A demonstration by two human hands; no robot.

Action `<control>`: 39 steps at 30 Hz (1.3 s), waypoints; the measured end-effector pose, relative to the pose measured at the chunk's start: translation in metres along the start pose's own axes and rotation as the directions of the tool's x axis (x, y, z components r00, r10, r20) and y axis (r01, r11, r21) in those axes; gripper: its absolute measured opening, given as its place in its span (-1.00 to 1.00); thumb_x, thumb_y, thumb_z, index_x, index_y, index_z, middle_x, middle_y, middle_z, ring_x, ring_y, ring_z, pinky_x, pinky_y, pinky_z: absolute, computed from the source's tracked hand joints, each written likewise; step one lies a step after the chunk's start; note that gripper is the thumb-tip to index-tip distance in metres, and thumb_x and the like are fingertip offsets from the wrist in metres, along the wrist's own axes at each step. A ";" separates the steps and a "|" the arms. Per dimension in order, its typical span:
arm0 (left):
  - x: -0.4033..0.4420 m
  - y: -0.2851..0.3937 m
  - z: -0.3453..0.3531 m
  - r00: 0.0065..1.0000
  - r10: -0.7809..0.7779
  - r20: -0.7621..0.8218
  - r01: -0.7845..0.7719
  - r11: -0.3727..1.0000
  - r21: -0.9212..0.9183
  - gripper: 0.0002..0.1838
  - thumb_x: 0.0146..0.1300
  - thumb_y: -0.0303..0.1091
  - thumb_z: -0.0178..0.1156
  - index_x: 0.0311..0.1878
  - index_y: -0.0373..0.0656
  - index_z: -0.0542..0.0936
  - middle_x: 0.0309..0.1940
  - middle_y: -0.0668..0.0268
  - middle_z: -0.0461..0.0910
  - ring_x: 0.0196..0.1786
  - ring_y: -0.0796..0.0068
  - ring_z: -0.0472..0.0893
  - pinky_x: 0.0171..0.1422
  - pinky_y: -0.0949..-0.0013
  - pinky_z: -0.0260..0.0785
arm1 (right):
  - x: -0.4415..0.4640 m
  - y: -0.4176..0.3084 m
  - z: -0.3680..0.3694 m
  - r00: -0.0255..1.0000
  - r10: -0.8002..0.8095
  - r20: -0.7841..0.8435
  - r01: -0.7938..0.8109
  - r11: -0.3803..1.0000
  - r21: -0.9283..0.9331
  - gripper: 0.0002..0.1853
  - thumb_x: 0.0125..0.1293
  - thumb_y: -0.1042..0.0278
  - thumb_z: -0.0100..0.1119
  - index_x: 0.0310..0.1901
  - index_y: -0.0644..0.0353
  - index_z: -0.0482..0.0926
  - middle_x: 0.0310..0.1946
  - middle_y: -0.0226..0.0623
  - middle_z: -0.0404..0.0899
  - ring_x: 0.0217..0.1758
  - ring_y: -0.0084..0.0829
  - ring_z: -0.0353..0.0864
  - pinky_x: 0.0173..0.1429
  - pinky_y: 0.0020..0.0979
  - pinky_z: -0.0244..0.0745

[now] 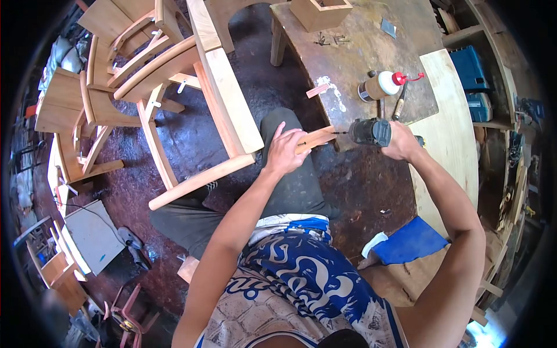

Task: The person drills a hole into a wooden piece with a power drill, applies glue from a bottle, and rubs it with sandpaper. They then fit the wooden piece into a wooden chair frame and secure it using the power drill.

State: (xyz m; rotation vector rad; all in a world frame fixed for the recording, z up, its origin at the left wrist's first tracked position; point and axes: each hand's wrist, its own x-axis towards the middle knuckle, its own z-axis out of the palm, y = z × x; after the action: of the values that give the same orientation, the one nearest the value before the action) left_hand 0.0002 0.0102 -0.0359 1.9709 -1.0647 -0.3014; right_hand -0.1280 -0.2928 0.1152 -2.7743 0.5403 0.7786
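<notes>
My left hand is closed round a short wooden strip above my thigh. A dark screw or hole shows in the strip near my fingers. In my right hand is a dark power drill, held level. Its thin bit points left at the strip's far end; whether the tip touches the wood, I cannot tell. Left of my left hand stands a pale wooden chair frame, one rail close to my wrist. Beyond the drill, a glue bottle with a red cap lies on the worn low table.
On the table are a wooden box, loose screws, a small wood piece and a dark-handled tool. Several wooden chairs crowd the left. A blue cloth lies at right, near shelves with teal cases.
</notes>
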 end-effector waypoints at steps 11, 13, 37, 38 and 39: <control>-0.002 0.001 0.000 1.000 0.011 -0.020 -0.011 1.000 -0.001 -0.50 -0.03 -0.27 0.53 0.01 -0.13 0.60 -0.03 0.16 0.69 0.16 0.17 0.64 0.62 -0.11 0.06 | -0.002 -0.005 -0.004 0.997 -0.045 -0.068 0.048 0.998 0.043 -0.69 -0.08 0.31 0.27 -0.25 0.26 0.65 -0.29 0.09 0.71 -0.09 0.09 0.70 0.07 -0.07 0.63; -0.003 0.001 0.001 0.999 0.016 -0.042 -0.016 1.000 -0.006 -0.50 -0.03 -0.27 0.53 0.01 -0.13 0.61 -0.04 0.16 0.69 0.16 0.17 0.64 0.62 -0.11 0.05 | 0.003 -0.012 -0.010 0.999 -0.042 -0.030 0.043 0.999 0.014 -0.70 -0.09 0.31 0.28 -0.27 0.26 0.65 -0.31 0.09 0.71 -0.10 0.08 0.70 0.06 -0.07 0.63; -0.005 0.000 -0.003 1.000 -0.006 -0.006 0.006 1.000 0.020 -0.53 0.01 -0.25 0.49 0.02 -0.09 0.59 -0.02 0.19 0.69 0.19 0.19 0.62 0.65 -0.03 0.02 | 0.016 -0.011 -0.013 0.980 -0.188 0.066 0.198 0.963 -0.185 -0.43 -0.16 -0.06 0.50 -0.31 0.35 0.66 -0.30 0.17 0.69 -0.16 0.10 0.72 0.02 -0.06 0.63; -0.006 -0.001 -0.003 1.000 0.002 -0.009 -0.001 1.000 0.019 -0.53 0.01 -0.25 0.49 0.01 -0.09 0.59 -0.02 0.19 0.69 0.19 0.19 0.62 0.65 -0.03 0.02 | 0.016 -0.009 -0.010 0.979 -0.191 0.071 0.201 0.962 -0.186 -0.43 -0.16 -0.06 0.50 -0.31 0.35 0.66 -0.30 0.17 0.69 -0.16 0.10 0.72 0.02 -0.06 0.63; -0.006 -0.001 -0.002 1.000 0.010 -0.011 -0.010 1.000 0.019 -0.53 0.01 -0.25 0.49 0.01 -0.08 0.59 -0.02 0.20 0.69 0.19 0.19 0.62 0.65 -0.03 0.03 | 0.015 -0.006 -0.006 0.981 -0.190 0.030 0.192 0.960 -0.203 -0.40 -0.17 -0.11 0.52 -0.35 0.37 0.65 -0.33 0.18 0.69 -0.18 0.11 0.73 -0.01 -0.05 0.64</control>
State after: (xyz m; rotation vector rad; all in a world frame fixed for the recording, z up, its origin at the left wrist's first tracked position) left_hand -0.0014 0.0160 -0.0362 1.9811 -1.0734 -0.2760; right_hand -0.1110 -0.2937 0.1125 -2.9499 0.1942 0.8465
